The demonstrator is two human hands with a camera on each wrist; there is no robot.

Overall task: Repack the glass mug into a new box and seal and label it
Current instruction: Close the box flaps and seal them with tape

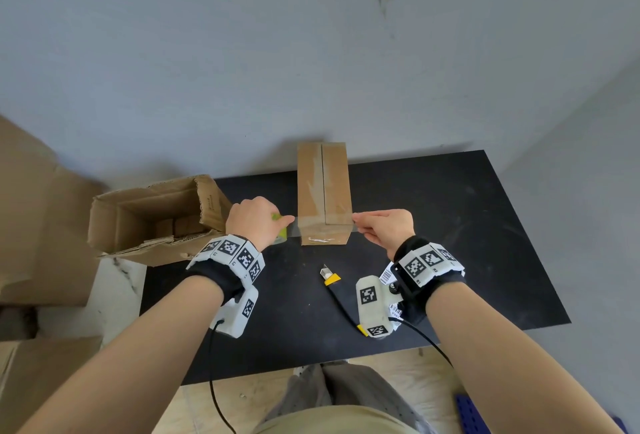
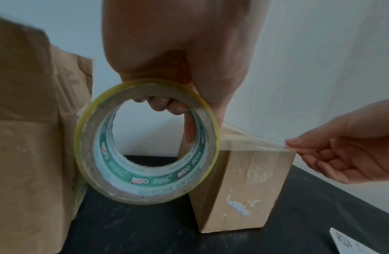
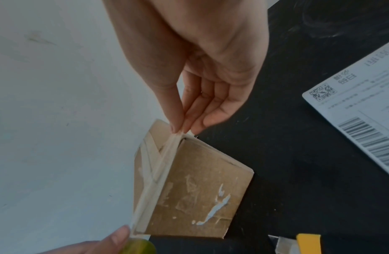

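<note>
A closed brown cardboard box (image 1: 323,191) lies on the black table (image 1: 433,225), its top flaps meeting in a centre seam. My left hand (image 1: 254,222) grips a roll of clear tape (image 2: 145,142) just left of the box, fingers hooked through its core. A strip of tape (image 2: 254,139) stretches from the roll across the near end of the box top. My right hand (image 1: 381,225) pinches the strip's free end (image 3: 180,133) at the box's right edge. The glass mug is not visible.
An open, worn cardboard box (image 1: 152,219) stands at the table's left edge. A yellow-and-black utility knife (image 1: 337,291) lies on the table near me. A printed shipping label (image 3: 363,106) lies to the right of the box. More cartons (image 1: 31,212) stand on the left.
</note>
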